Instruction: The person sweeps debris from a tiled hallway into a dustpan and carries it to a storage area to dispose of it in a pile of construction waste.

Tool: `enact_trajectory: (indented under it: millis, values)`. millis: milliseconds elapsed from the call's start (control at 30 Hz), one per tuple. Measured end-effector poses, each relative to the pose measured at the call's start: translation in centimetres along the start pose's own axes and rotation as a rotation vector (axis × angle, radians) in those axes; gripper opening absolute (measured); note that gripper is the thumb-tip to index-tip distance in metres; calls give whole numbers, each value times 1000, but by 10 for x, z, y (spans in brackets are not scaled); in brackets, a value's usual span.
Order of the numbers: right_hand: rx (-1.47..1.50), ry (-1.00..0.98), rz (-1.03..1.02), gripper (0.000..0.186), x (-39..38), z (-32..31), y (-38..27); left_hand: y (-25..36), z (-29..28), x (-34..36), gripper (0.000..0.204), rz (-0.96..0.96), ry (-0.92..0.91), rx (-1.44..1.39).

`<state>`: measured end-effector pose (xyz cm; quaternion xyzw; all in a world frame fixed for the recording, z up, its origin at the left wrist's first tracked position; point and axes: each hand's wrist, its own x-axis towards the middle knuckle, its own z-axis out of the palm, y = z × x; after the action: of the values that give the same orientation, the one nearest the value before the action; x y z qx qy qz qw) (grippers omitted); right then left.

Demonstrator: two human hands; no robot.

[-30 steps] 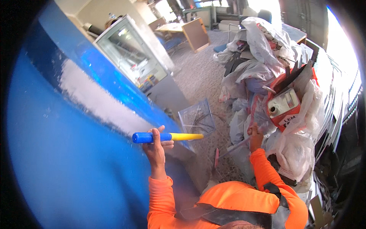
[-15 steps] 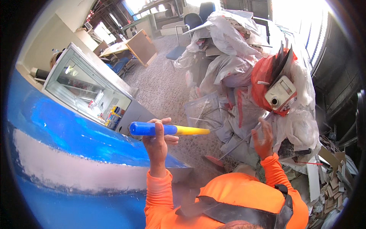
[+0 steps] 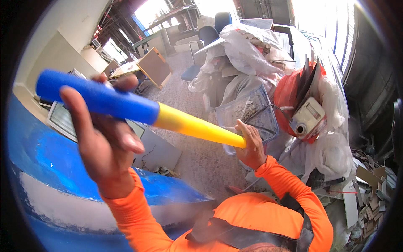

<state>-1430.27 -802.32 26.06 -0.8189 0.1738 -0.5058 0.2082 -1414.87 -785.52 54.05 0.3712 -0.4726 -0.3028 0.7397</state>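
A long tapered stick with a thick blue end [image 3: 98, 97] and a narrowing yellow end [image 3: 197, 128] stretches across the view, close to me. My left hand [image 3: 107, 149] grips its blue part from below, thumb on the near side and fingers partly hidden behind. At the narrow yellow tip is my right hand [image 3: 253, 147], its fingers closed around or against the tip. A clear plastic bin [image 3: 247, 111] with cables and debris shows just beyond that hand; whether they touch I cannot tell.
White bags [image 3: 252, 46] of rubbish are heaped ahead. A red bag [image 3: 289, 88] holds a cream-coloured device [image 3: 308, 115]. A blue-and-white painted surface [image 3: 54, 138] curves along the left, by a glass-fronted cabinet [image 3: 63, 119]. Broken boards [image 3: 371, 201] lie at right.
The stick has come nearer and shifted left, tilting so its blue end is higher. My right hand, apart from it before, has moved to the yellow tip. The view has shifted slightly.
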Motion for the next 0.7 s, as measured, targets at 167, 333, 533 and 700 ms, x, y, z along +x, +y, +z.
enact_trajectory:
  millis: [167,333,533,700]
  values:
    - [69,173,-85,64,50,-33,30,34,45,81,52,110,-282,311]
    - [-11,338,-28,52,105,-89,36,43,61,146,51,404,-497,528]
    - [-136,445,132,47,114,-144,59,-86,54,239,46,904,-161,683]
    - [-39,483,106,53,123,-150,73,-199,18,300,42,693,-113,976]
